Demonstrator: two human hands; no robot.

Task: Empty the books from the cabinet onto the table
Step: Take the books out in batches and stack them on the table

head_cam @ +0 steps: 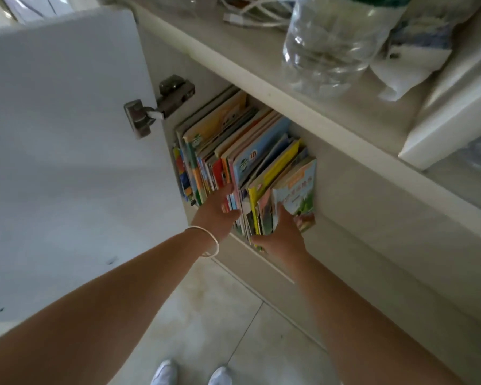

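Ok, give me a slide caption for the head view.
Both hands reach into the open cabinet: left hand among the upright books, right hand gripping the rightmost few.

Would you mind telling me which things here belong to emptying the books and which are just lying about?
Belong to the job:
colourful upright children's books
open white cabinet door
left hand
right hand
pale table top

Just lying about:
clear plastic water bottle
white cables
crumpled white bag

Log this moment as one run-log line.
stage: gripping books | left hand: fingers between upright books | right hand: clasping rightmost bundle | cabinet door: open | books out: none seen
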